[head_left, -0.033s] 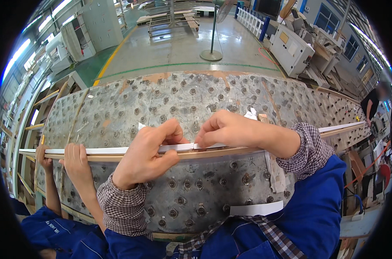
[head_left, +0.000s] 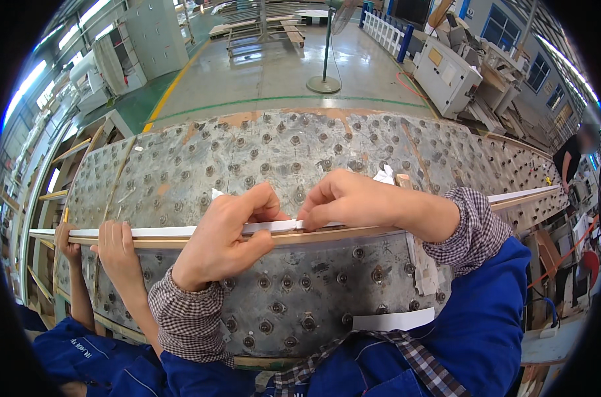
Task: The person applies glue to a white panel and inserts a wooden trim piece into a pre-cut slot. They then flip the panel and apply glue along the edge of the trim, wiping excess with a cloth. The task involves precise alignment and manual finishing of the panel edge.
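A long thin wooden strip [head_left: 353, 233] runs left to right across the studded metal table [head_left: 280, 145]. A white band [head_left: 161, 231] lies along its top edge. My left hand [head_left: 224, 238] wraps over the strip, thumb and fingers pinching the white band. Just to its right, the fingertips of my right hand [head_left: 350, 198] pinch the same band against the wood. The two hands almost touch. At the far left, a co-worker's two hands [head_left: 115, 248] hold the strip's end.
A crumpled white scrap [head_left: 383, 175] lies on the table behind my right hand. A white paper slip [head_left: 393, 321] sits at the table's near edge. Beyond are a fan stand [head_left: 323, 83], a white machine [head_left: 446, 73] and a person [head_left: 565, 159] at far right.
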{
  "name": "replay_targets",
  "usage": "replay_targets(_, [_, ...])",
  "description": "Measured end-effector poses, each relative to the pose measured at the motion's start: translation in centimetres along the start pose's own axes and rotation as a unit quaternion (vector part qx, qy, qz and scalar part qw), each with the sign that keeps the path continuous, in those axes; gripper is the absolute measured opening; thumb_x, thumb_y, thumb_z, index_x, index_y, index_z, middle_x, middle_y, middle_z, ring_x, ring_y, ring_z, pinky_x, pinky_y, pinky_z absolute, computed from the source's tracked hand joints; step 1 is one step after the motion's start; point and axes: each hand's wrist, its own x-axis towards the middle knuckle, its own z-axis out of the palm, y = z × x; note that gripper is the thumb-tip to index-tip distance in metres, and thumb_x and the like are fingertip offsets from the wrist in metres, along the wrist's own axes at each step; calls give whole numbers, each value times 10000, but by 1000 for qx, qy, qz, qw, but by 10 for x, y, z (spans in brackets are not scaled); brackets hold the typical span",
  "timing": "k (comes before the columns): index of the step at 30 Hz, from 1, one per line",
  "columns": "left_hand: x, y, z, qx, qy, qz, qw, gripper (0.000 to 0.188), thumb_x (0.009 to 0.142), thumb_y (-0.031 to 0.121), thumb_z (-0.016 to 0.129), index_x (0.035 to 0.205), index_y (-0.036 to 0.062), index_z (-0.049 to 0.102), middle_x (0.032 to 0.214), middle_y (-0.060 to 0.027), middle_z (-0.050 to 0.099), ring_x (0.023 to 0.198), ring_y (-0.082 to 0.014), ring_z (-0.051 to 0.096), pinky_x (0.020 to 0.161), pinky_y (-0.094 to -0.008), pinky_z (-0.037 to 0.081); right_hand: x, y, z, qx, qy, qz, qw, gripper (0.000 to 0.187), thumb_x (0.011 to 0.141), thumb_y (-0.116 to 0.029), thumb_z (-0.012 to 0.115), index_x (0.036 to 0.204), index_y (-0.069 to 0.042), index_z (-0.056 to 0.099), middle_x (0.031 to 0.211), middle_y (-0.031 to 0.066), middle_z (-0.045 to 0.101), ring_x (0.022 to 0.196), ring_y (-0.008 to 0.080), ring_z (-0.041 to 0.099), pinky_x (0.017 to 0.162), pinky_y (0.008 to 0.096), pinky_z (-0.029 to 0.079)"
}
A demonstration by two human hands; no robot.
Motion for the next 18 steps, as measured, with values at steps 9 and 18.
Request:
replay_targets(9, [4,4,9,43,15,6,999,164,798,40,722,932,-26,656,771,-104,672,746,-175,664,705,-289,517,4,13,4,24,-4,-54,998,236,842,-176,698,950,34,699,805,39,687,715,76,588,640,243,456])
replay_targets(18, [7,4,3,56,-18,-1,998,92,824,-8,692,909,-44,698,779,-117,666,691,-176,607,635,-289,463,7,16,4,25,-16,-67,997,243,866,-199,699,932,35,697,769,31,670,685,72,568,610,248,443])
